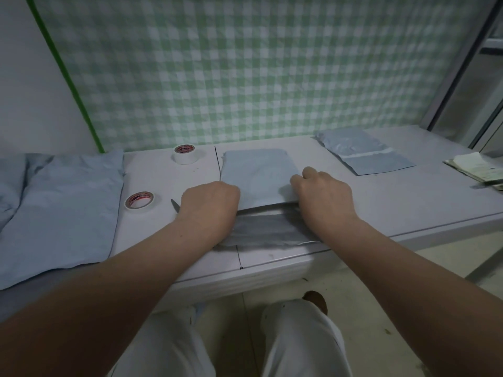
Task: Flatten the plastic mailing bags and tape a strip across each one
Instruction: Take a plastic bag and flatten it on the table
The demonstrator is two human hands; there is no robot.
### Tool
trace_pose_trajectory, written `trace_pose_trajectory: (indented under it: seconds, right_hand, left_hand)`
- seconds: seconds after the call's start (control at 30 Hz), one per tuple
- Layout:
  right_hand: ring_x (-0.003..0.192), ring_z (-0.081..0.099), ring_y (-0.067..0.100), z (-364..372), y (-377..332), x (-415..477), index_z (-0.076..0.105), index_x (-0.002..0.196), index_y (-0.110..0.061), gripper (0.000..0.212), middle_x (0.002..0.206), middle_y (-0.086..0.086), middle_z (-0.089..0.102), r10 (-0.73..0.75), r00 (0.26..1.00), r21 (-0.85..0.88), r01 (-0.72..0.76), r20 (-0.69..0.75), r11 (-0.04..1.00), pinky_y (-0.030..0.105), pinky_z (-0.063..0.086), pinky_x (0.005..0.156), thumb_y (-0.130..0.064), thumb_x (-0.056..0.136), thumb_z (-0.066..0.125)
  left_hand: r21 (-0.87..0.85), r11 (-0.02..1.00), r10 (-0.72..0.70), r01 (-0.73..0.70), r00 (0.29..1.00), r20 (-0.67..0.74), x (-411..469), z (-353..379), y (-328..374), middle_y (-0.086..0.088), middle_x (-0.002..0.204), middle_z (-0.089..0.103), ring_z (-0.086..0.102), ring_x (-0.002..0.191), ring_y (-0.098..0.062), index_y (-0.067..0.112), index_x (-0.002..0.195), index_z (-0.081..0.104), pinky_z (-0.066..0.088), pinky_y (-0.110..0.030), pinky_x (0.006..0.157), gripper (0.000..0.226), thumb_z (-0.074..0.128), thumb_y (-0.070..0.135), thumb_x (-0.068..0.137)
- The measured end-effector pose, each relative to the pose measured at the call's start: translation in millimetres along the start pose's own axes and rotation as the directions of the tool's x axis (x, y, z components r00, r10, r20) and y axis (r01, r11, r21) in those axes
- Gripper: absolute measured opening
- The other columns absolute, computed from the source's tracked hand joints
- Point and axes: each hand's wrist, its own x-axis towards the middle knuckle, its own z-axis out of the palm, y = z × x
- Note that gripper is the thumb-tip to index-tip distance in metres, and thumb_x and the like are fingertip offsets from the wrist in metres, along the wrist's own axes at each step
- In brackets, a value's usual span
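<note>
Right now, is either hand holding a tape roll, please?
No: the near roll and far roll lie on the table; left hand and right hand hold the bag.

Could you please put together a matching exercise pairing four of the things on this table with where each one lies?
Things:
1. thick tape roll
2. thin tape roll
3. middle bag
4. taped bag

Places:
A. back right of the table
B. left of the left hand
C. at the back, by the checked cloth
D. under that hand and the right hand

Pairs: 1-C, 2-B, 3-D, 4-A.
</note>
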Motion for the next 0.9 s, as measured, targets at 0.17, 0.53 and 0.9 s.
trace_pose_trajectory:
  seconds: [0.17,0.53,0.9]
  right_hand:
    - [0.094,0.048,0.025,5.4,6.0,-9.1,0.054,0.103,-0.012,0.019,0.097,0.004,0.042,-0.088,0.995,-0.053,0.090,0.054,0.994,0.029,0.023,0.051,-0.004,0.089,0.045]
    - [0.099,0.047,0.022,-18.3,14.3,0.6,0.045,0.066,-0.013,0.051,0.089,0.003,0.054,-0.204,0.939,-0.030,0.220,0.278,0.975,0.031,0.033,0.070,-0.058,0.088,0.035]
    - [0.144,0.015,0.025,17.5,-6.8,80.3,0.021,0.147,-0.005,0.055,0.156,0.008,0.016,-0.190,0.966,0.275,0.138,0.174,0.952,0.034,0.023,0.110,-0.009,0.095,0.039]
  left_hand:
    - [0.014,0.997,0.076,-0.076,0.996,0.042,-5.1,12.1,3.2,0.000,0.085,0.046,0.044,0.076,-0.018,0.018,0.083,0.047,0.031,-0.029,0.060,0.011,0.051,0.009,0.088]
    - [-0.066,0.992,0.128,-0.111,0.920,0.370,5.7,-29.7,-2.3,0.002,0.070,0.044,0.046,0.085,-0.021,0.019,0.059,0.039,0.036,-0.031,0.065,0.043,0.043,0.046,0.091]
    - [-0.377,0.892,0.257,-0.248,0.966,-0.029,104.8,14.8,12.6,-0.010,0.126,0.046,0.046,0.113,-0.027,0.006,0.130,0.042,0.036,-0.037,0.096,0.035,0.034,0.009,0.096]
